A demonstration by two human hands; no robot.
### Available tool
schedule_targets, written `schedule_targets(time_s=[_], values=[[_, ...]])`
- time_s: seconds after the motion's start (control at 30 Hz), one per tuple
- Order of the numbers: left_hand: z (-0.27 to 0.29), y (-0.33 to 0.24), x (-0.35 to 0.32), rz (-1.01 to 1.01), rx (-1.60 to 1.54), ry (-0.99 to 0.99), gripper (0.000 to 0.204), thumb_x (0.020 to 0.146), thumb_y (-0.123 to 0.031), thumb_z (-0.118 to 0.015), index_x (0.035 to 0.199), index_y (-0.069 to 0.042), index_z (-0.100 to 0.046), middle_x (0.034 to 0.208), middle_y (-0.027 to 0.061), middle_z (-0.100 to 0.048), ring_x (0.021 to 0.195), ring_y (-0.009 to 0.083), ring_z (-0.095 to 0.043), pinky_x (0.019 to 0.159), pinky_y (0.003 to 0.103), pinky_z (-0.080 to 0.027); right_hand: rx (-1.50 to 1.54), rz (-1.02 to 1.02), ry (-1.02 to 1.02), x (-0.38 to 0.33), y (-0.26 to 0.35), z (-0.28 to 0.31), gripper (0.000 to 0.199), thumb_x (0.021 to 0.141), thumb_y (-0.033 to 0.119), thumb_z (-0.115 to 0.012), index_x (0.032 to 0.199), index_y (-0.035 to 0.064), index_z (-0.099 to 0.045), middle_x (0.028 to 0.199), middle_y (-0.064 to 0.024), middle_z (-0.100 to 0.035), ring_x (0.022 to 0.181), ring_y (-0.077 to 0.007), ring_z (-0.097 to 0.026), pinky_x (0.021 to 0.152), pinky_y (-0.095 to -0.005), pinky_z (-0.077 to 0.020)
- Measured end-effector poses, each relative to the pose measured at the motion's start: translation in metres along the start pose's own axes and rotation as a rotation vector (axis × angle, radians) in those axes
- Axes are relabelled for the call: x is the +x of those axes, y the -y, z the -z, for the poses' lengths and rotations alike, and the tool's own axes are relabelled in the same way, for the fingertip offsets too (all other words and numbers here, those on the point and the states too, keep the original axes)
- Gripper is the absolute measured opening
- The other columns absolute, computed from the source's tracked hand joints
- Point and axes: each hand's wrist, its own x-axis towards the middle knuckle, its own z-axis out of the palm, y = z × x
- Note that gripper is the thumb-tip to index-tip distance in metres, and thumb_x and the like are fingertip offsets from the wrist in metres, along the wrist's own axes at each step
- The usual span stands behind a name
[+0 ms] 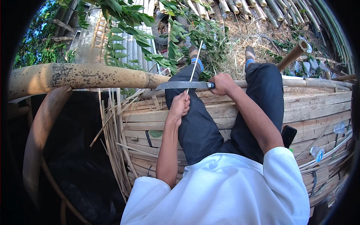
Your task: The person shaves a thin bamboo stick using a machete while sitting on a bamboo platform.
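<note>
Right hand (223, 83) clenches the knife (183, 85), blade lying crosswise leftward; left hand (180, 105) pinches the strip (195, 60), which runs away from him across the edge.

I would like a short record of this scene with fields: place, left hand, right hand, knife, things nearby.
place: outdoors, seated on a bamboo slat platform
left hand: pinches a thin bamboo strip
right hand: closed around the handle of a knife
knife: blade flat, pointing to the person's left, crossing the strip
things nearby: thick bamboo pole, loose strips, black phone
</note>
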Motion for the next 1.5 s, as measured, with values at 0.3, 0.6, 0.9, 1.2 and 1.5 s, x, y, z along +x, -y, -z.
schedule_targets(time_s=[0.3, 0.6, 0.9, 1.2, 1.5], values=[[0.002, 0.004, -0.007, 0.004, -0.028, -0.008, 0.034, 0.103, -0.034, -0.036, 0.075, -0.014, -0.041, 0.052, -0.0090, -0.028, 0.038, 0.0017, -0.022, 0.035, 0.022, -0.012, 0.031, -0.206, -0.027, 0.009, -0.024, 0.007, 0.027, 0.072, 0.035, -0.063, 0.072, 0.0095, -0.069, 0.071, -0.0188, -0.066, 0.071, -0.0372, -0.066, 0.069, -0.0459, -0.0537], [-0.007, 0.005, -0.002, -0.037, 0.021, -0.071, 0.035, 0.103, -0.034, -0.035, 0.074, -0.015, -0.042, 0.052, -0.0091, -0.028, 0.039, 0.0021, -0.023, 0.036, 0.022, -0.015, 0.058, 0.036, 0.006, 0.001, 0.012, 0.003, 0.024, 0.072, 0.036, -0.064, 0.082, 0.0155, -0.072, 0.070, -0.0167, -0.066, 0.071, -0.0361, -0.066, 0.069, -0.0469, -0.0526], [-0.006, 0.002, -0.005, -0.006, 0.066, -0.046, 0.035, 0.103, -0.034, -0.035, 0.075, -0.015, -0.042, 0.053, -0.0096, -0.028, 0.039, 0.0017, -0.022, 0.036, 0.022, -0.015, 0.208, -0.254, -0.089, 0.008, -0.011, 0.017, 0.025, 0.072, 0.035, -0.064, 0.074, 0.0107, -0.070, 0.071, -0.0196, -0.066, 0.072, -0.0379, -0.065, 0.070, -0.0474, -0.0527], [0.001, 0.003, -0.002, 0.005, 0.031, 0.039, 0.034, 0.103, -0.034, -0.036, 0.076, -0.015, -0.043, 0.053, -0.0095, -0.028, 0.039, 0.0012, -0.021, 0.035, 0.022, -0.013, 0.117, -0.114, -0.017, 0.008, -0.006, 0.008, 0.023, 0.070, 0.033, -0.062, 0.072, 0.0113, -0.070, 0.069, -0.0181, -0.065, 0.071, -0.0376, -0.065, 0.069, -0.0464, -0.0533], [0.003, 0.004, -0.012, 0.017, -0.033, 0.065, 0.034, 0.103, -0.034, -0.037, 0.075, -0.015, -0.040, 0.052, -0.0092, -0.026, 0.039, 0.0008, -0.019, 0.035, 0.021, -0.010, 0.203, -0.214, -0.100, 0.005, -0.011, 0.017, 0.023, 0.071, 0.034, -0.063, 0.074, 0.0128, -0.070, 0.070, -0.0177, -0.066, 0.070, -0.0372, -0.065, 0.068, -0.0469, -0.0529]])
